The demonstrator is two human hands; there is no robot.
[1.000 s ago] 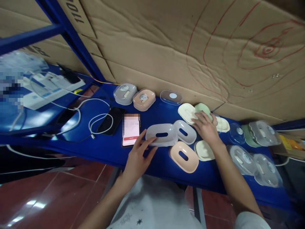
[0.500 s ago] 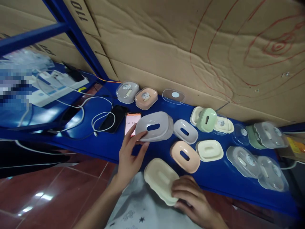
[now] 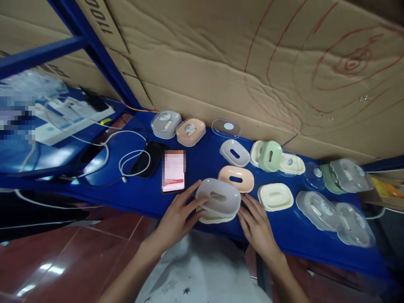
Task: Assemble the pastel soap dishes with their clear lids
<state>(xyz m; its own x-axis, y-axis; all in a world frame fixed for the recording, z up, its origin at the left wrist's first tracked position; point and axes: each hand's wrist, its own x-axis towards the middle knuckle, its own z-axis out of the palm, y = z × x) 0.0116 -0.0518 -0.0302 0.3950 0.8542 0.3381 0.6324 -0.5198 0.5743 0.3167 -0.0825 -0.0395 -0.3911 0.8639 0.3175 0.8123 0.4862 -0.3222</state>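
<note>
In front of me a grey soap dish part (image 3: 227, 201) with a slot in its middle sits over a cream soap dish base (image 3: 217, 219), the two nearly lined up. My left hand (image 3: 179, 214) grips the grey part's left side, with a fingertip over the slot. At the right edge, my right hand (image 3: 257, 223) has its fingers curled against the pair; its exact hold on the base is partly hidden. Just behind lies a peach slotted insert (image 3: 248, 179), close to the grey part. A smaller grey slotted insert (image 3: 225, 147) rests farther back.
To the right are a cream tray (image 3: 275, 196), a green slotted part (image 3: 272, 156) and several clear-lidded boxes (image 3: 320, 210). A lit phone (image 3: 174, 168), a dark phone (image 3: 151, 158) and white cable (image 3: 107, 145) lie left. Cardboard (image 3: 195, 63) walls the back.
My left hand has brought the grey part rightward over the cream base. The base has moved forward from near my lap to the table's edge. The peach and small grey inserts sit farther back.
</note>
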